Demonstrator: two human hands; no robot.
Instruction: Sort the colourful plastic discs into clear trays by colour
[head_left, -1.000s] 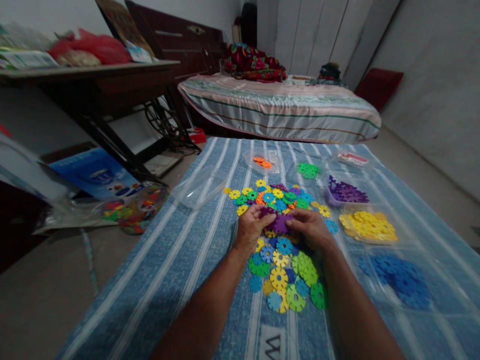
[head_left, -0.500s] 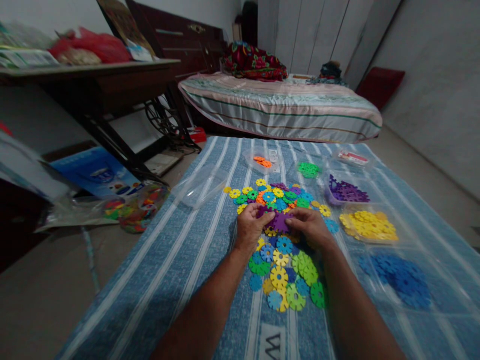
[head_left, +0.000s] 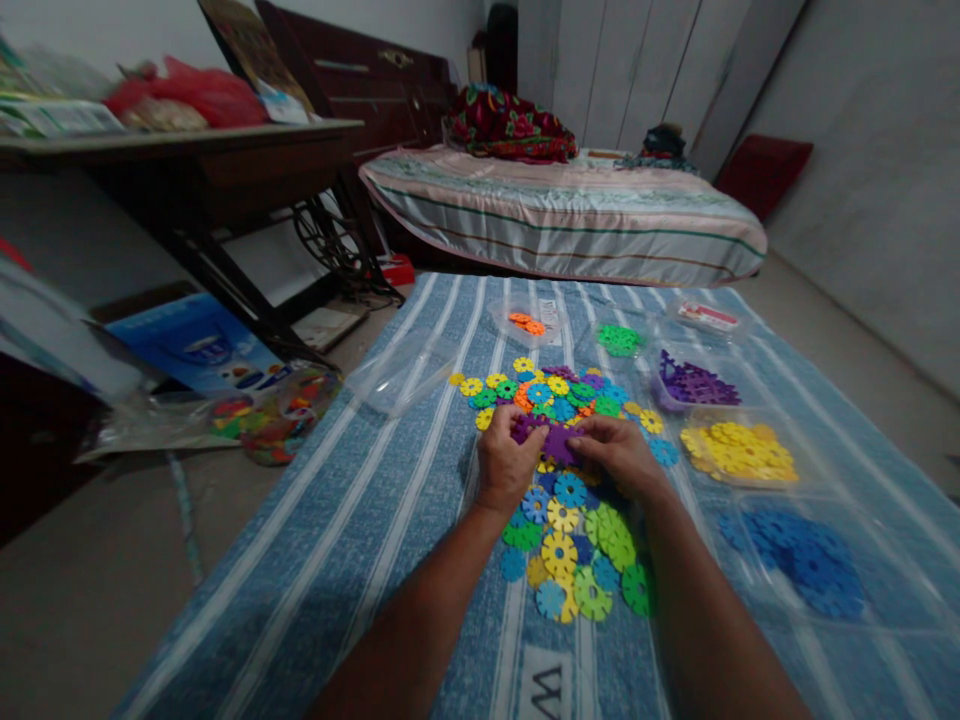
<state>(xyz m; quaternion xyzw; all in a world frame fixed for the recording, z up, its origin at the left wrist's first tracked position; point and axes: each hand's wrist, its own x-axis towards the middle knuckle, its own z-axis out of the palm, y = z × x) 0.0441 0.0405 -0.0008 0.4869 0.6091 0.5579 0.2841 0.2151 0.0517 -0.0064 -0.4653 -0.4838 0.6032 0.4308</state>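
Observation:
Purple notched plastic building pieces (head_left: 559,443) are held between my two hands, above a loose pile. My left hand (head_left: 510,455) pinches their left end with thumb and fingers. On the right end, my right hand (head_left: 616,450) grips with thumb and fingertips. Whether the purple pieces are joined to each other cannot be made out. Beneath and around them lie many mixed snowflake discs: yellow discs (head_left: 559,552), light green discs (head_left: 611,535), blue discs (head_left: 571,489) and several orange ones. My hands and forearms hide part of the pile.
Along the right stand clear boxes of purple pieces (head_left: 697,383), yellow discs (head_left: 739,452) and blue discs (head_left: 806,560). Farther back are green discs (head_left: 619,341) and orange discs (head_left: 526,324) in containers. A clear plastic box or lid (head_left: 405,375) lies left on the striped cloth (head_left: 300,590).
My left hand has shifted very slightly to the right, and the purple pieces have tilted a little. Both hands keep their grip; the pile and boxes look the same.

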